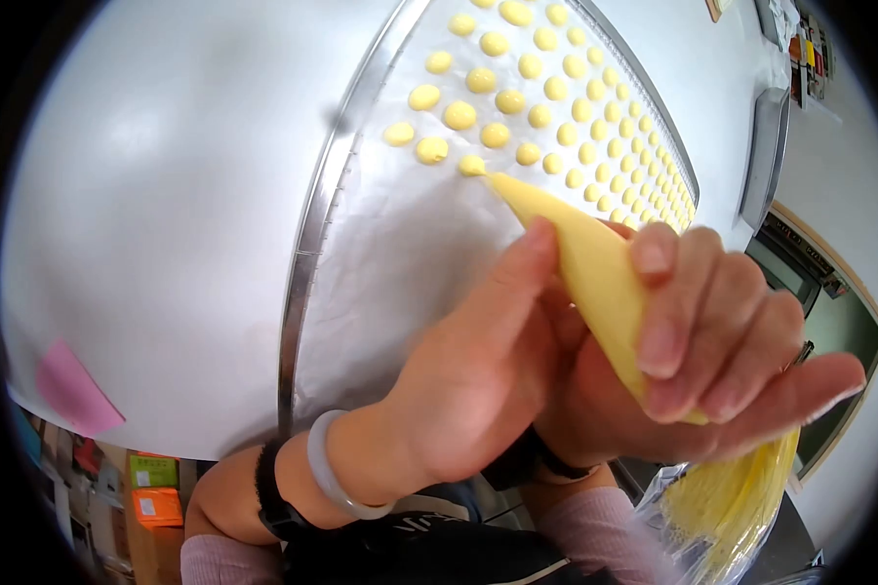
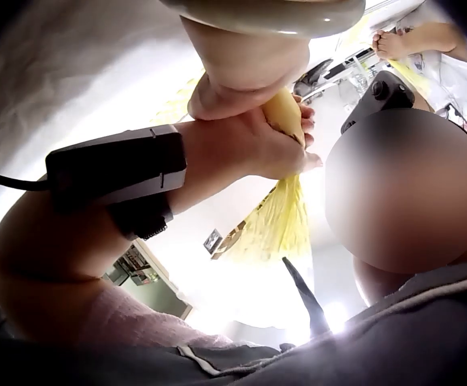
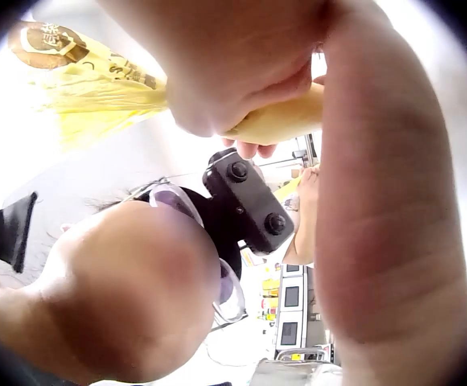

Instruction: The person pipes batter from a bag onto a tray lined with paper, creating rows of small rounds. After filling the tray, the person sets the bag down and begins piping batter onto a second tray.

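1. Right hand (image 1: 693, 322) grasping the piping bag (image 1: 595, 273), fingers curled across it and thumb stretched outward. The left hand (image 1: 478, 361) holds the same bag nearer its tip, thumb laid along one edge, a fingertip showing at the opposite edge (its other fingers are hidden).
2. White worktop (image 1: 166, 195), spreading out to the left of the left hand and beyond both hands.
3. Tray (image 1: 307, 253) with a raised metal rim, lying beneath the hands and reaching away from them; pale paper (image 1: 361, 263) lines it.
4. As for the bag itself, its pale yellow cone runs from the right hand's grip, past the left thumb, to a point beyond the fingers. Loose yellow plastic (image 1: 751, 497) hangs behind the right hand (the left wrist view shows it drooping too).
5. Pink sheet (image 1: 78, 390), on the worktop's near edge, well to the left of the left hand.
6. Bangle (image 1: 317, 458) around the left wrist, just behind that hand; a black strap (image 1: 273, 492) sits further up the forearm.
7. Yellow mounds (image 1: 460, 115), set out in rows ahead of the hands, apart from one another. The bag's tip meets the nearest one, just beyond the left thumb.
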### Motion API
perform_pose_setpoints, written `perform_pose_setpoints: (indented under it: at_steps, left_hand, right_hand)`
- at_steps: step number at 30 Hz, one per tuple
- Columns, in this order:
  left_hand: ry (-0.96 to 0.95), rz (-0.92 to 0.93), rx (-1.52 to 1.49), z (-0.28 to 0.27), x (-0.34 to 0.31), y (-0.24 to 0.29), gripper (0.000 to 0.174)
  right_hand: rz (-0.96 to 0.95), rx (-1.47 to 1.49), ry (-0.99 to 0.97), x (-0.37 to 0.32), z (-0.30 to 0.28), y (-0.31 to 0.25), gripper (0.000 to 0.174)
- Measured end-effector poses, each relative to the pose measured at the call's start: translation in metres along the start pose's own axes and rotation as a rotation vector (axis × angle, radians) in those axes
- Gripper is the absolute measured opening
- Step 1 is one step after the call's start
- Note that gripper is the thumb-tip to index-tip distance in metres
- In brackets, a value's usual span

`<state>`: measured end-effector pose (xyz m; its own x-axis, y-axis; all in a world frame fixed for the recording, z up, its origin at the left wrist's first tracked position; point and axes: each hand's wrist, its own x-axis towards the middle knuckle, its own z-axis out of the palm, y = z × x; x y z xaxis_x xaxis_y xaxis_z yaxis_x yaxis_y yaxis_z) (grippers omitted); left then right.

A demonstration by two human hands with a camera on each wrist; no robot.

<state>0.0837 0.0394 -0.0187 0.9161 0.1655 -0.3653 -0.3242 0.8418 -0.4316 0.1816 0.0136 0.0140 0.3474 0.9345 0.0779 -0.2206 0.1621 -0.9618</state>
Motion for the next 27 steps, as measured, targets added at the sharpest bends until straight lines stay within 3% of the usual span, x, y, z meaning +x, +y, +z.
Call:
perform_pose_setpoints:
  at_steps: [2, 4, 8, 10, 11, 13, 22, 27]
  left_hand:
    - [0.005, -0.026, -0.004, -0.001, 0.003, -0.003, 0.044]
    - [0.018, -0.017, -0.029, -0.008, 0.008, -0.007, 0.043]
    - [-0.01, 0.009, -0.03, -0.018, 0.008, -0.009, 0.043]
    - [-0.251, 0.008, -0.154, -0.027, 0.011, -0.012, 0.042]
    - [-0.249, 0.006, -0.153, -0.021, 0.011, -0.013, 0.042]
    - [0.021, -0.055, -0.012, -0.004, 0.011, -0.014, 0.042]
    - [-0.182, -0.048, -0.106, -0.021, 0.02, -0.023, 0.041]
    - [-0.017, -0.091, -0.03, -0.017, 0.025, -0.029, 0.041]
  right_hand:
    - [-0.014, -0.051, 0.082, -0.002, -0.002, -0.002, 0.058]
    - [0.049, -0.01, 0.004, -0.002, -0.013, 0.003, 0.058]
    - [0.014, -0.033, 0.162, -0.009, -0.007, 0.008, 0.059]
    - [-0.003, -0.015, 0.124, -0.01, -0.011, 0.001, 0.059]
    - [-0.02, 0.001, 0.081, -0.01, -0.011, -0.002, 0.06]
    - [-0.014, -0.033, 0.137, -0.011, -0.01, -0.005, 0.06]
    - [-0.032, -0.085, 0.222, -0.016, -0.018, -0.006, 0.057]
    - [0.019, -0.087, 0.263, -0.023, -0.031, -0.007, 0.057]
